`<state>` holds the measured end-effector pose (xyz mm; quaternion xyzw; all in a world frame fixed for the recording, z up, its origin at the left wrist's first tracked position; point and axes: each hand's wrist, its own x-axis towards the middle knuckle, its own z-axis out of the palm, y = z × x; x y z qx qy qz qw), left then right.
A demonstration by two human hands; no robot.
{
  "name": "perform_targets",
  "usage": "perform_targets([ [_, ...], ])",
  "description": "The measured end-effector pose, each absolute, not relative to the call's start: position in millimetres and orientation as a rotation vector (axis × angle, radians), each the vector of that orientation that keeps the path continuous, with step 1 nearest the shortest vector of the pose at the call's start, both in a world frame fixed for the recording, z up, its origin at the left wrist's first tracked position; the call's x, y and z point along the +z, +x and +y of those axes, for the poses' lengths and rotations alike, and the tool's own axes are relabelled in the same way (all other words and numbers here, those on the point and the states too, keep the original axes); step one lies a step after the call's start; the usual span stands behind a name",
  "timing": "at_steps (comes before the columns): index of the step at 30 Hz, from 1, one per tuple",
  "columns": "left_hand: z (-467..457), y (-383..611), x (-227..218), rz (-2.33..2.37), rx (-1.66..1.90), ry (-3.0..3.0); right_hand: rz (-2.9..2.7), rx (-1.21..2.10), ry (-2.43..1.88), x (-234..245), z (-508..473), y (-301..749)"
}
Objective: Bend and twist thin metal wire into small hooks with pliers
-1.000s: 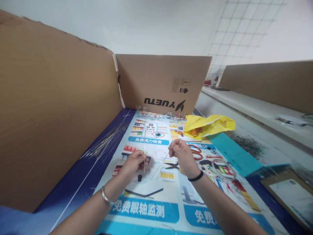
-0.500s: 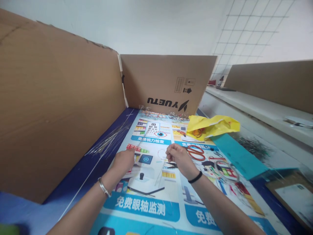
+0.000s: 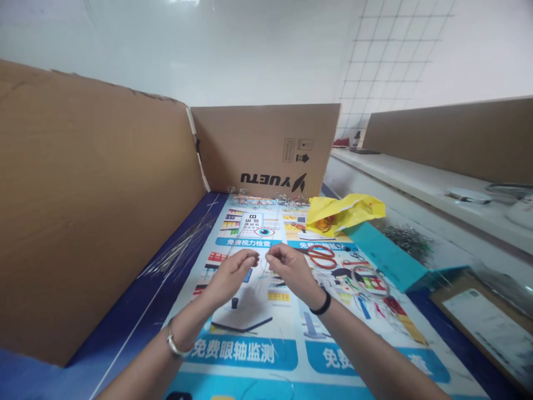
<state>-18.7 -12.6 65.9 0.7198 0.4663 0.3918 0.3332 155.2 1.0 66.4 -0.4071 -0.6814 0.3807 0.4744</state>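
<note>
My left hand (image 3: 230, 273) and my right hand (image 3: 290, 266) are raised a little above a printed poster (image 3: 254, 350), fingertips almost meeting. Both pinch a thin metal wire (image 3: 261, 265) that runs between them and hangs down below. A silver bangle is on my left wrist, a black band on my right. A bundle of straight wires (image 3: 177, 251) lies on the blue surface to the left of my left hand. Red-handled scissors (image 3: 320, 256) lie just right of my right hand.
Cardboard walls stand at the left (image 3: 91, 205) and at the back (image 3: 266, 150). A crumpled yellow bag (image 3: 345, 208) and a teal sheet (image 3: 385, 255) lie at the right. A pile of small metal parts (image 3: 406, 238) sits beyond, beside a white ledge (image 3: 420, 178).
My left hand came in from the left and rose toward my right hand; the two now nearly touch on the wire. The camera tilted up slightly.
</note>
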Motion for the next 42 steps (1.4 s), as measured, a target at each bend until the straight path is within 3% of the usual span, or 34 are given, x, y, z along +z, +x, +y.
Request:
perform_targets([
  [12,-12,35,65,0.879,1.369,1.121,-1.723,0.666,-1.023,66,-4,158],
  [32,-24,22,76,1.207,1.441,1.45,-2.049,0.476,-0.996,77,-4,159],
  [34,-21,16,79,1.232,1.376,1.486,-2.29,0.313,-1.102,77,9,177],
  [37,-15,8,82,1.295,1.292,1.597,-2.472,-0.192,-1.702,68,33,214],
  [42,-1,-1,76,1.425,1.165,1.806,-2.44,-0.301,-1.974,38,58,257],
])
